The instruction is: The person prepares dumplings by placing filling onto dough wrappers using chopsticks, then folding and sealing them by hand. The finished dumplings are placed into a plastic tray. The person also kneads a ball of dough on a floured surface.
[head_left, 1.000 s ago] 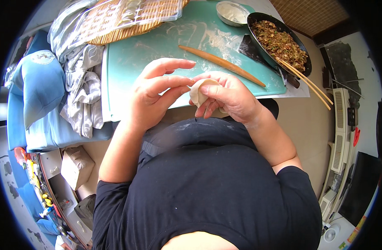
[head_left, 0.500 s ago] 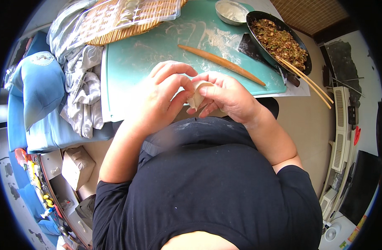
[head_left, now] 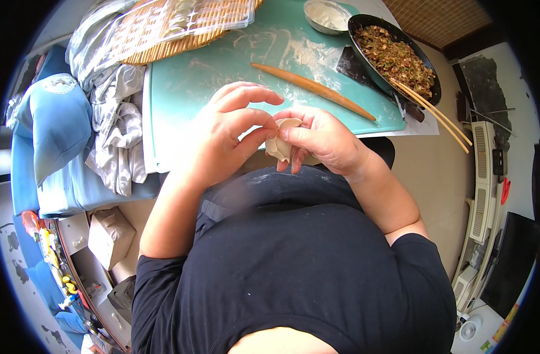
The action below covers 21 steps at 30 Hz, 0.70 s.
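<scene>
Between my two hands is a pale, pleated dumpling (head_left: 278, 148), held just in front of my body near the mat's front edge. My left hand (head_left: 237, 127) pinches its left rim between thumb and index finger, the other fingers arched above. My right hand (head_left: 320, 138) cradles it from the right, thumb on top and fingers beneath. What lies inside the dough is hidden. Beyond my hands, a wooden rolling pin (head_left: 314, 89) lies slantwise on the floury green mat (head_left: 193, 82).
At the far right a black pan (head_left: 438, 94) holds chopped filling (head_left: 394, 56), with chopsticks (head_left: 435, 115) across its rim. A bowl of flour (head_left: 328, 16) stands beside it. At the far left, a clear plastic tray (head_left: 237, 17) rests on a woven wicker tray (head_left: 158, 53).
The dumpling has turned in my fingers and more of its pleated side shows. My left index finger and thumb have shifted along its rim; my right fingers have dropped slightly lower.
</scene>
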Each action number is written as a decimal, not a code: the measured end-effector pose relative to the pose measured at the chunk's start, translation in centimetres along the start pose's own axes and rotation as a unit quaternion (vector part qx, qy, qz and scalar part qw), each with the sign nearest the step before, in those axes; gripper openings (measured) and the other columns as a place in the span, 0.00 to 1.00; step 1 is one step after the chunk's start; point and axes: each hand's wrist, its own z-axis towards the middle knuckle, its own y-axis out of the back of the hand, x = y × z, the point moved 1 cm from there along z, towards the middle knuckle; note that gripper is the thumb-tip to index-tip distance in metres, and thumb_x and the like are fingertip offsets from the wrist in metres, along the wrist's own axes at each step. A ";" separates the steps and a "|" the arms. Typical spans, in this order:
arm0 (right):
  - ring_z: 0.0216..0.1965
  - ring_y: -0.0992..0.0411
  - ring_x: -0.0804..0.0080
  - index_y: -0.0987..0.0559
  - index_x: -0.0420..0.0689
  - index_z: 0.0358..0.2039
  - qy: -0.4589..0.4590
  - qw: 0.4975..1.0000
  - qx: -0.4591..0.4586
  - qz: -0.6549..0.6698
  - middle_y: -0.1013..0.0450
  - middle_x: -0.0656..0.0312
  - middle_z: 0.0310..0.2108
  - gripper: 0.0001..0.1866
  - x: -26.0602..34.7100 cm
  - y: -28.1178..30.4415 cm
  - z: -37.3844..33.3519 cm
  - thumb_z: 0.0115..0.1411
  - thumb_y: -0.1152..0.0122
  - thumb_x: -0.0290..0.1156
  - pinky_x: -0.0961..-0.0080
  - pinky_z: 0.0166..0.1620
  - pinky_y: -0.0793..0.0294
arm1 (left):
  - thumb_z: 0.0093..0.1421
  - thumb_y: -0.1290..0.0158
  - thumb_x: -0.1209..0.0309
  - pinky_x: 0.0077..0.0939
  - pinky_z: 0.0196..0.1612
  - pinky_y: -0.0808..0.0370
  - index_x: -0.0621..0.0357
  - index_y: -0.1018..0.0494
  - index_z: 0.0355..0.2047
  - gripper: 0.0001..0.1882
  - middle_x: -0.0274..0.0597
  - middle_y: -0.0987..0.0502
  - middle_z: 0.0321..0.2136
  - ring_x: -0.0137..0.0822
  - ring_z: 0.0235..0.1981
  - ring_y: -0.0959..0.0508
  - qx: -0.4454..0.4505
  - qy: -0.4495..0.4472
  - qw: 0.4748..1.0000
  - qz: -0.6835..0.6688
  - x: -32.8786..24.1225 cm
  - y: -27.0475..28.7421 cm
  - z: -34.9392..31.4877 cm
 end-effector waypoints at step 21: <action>0.20 0.29 0.77 0.29 0.41 0.35 0.004 0.999 -0.018 -0.029 0.29 0.61 0.26 0.12 -0.1 0.1 -0.3 0.61 0.51 0.37 0.86 0.20 0.32 | 0.47 0.43 0.76 0.31 0.44 0.31 0.57 0.26 0.27 0.06 0.38 0.27 0.40 0.42 0.42 0.28 -0.015 -0.008 1.000 -0.001 0.1 -0.4 0.2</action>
